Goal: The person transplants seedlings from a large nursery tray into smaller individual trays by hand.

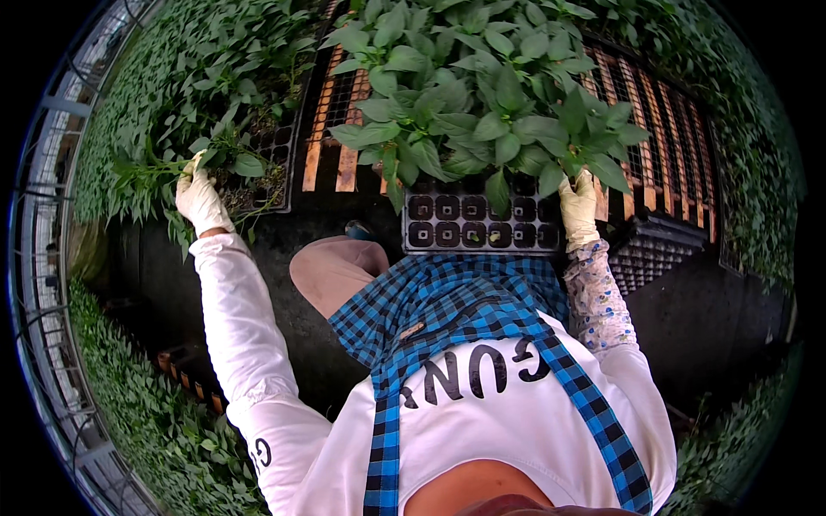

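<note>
A black plastic seedling tray (481, 244) lies in front of my body, its near rows of cells without plants and its far part under broad-leaved green seedlings (477, 116). My right hand (581, 203), in a pale glove, is at the tray's right edge, its fingertips partly under leaves; whether it grips the tray or a stem is not plain. Out to the left, my gloved left hand (201, 193) is closed on leafy seedling stems (151, 169), above the near left corner of another black tray (281, 155) with sparse plants.
Wooden slats (345, 164) under black mesh lie on both sides of the plants. A stack of black cell trays (658, 248) rests at the right. Dense seedling beds (245, 39) surround the dark walkway (703, 322). A metal frame (61, 106) runs along the left.
</note>
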A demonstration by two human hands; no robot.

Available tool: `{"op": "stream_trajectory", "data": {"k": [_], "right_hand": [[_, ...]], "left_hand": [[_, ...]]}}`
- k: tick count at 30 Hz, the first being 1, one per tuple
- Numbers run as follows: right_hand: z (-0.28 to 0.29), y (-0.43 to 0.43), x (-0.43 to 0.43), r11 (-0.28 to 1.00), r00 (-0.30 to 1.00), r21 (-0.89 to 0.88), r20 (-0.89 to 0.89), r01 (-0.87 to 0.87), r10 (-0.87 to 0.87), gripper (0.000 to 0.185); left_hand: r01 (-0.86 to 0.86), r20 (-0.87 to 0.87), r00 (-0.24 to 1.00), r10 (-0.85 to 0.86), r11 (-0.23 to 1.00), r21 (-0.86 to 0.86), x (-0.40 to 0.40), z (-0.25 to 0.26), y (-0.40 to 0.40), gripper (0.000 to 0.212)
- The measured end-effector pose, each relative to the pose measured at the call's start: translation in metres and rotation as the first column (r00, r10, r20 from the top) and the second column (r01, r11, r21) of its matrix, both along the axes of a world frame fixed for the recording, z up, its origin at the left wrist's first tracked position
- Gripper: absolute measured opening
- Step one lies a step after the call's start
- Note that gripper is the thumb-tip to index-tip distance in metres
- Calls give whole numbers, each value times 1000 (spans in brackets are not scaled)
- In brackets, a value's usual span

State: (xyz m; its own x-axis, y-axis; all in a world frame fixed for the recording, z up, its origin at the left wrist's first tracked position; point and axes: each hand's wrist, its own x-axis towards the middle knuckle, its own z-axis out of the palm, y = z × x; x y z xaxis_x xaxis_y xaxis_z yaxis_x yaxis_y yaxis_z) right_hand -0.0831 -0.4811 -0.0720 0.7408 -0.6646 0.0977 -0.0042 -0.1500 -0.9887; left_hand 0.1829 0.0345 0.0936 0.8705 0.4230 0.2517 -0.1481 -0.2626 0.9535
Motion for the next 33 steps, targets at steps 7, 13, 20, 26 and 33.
{"op": "stream_trajectory", "data": {"k": [7, 13, 20, 26, 33], "right_hand": [[24, 16, -23, 993, 996, -120, 94, 16, -5, 20], [78, 66, -7, 846, 880, -369, 131, -384, 456, 19], [108, 119, 39, 617, 662, -282, -102, -735, 743, 44], [82, 133, 68, 665, 682, 230, -6, -710, 731, 31], [73, 132, 78, 804, 851, -293, -81, -517, 518, 25]], "left_hand": [[464, -53, 885, -462, 886, 15, -74, 57, -83, 16], [779, -166, 619, -768, 627, -1, -130, 50, -142, 5], [875, -342, 398, -851, 465, -137, -154, 0, -193, 14], [883, -256, 349, -901, 408, -231, -136, -32, -207, 17], [854, -328, 483, -812, 519, -25, -109, -63, -216, 21]]}}
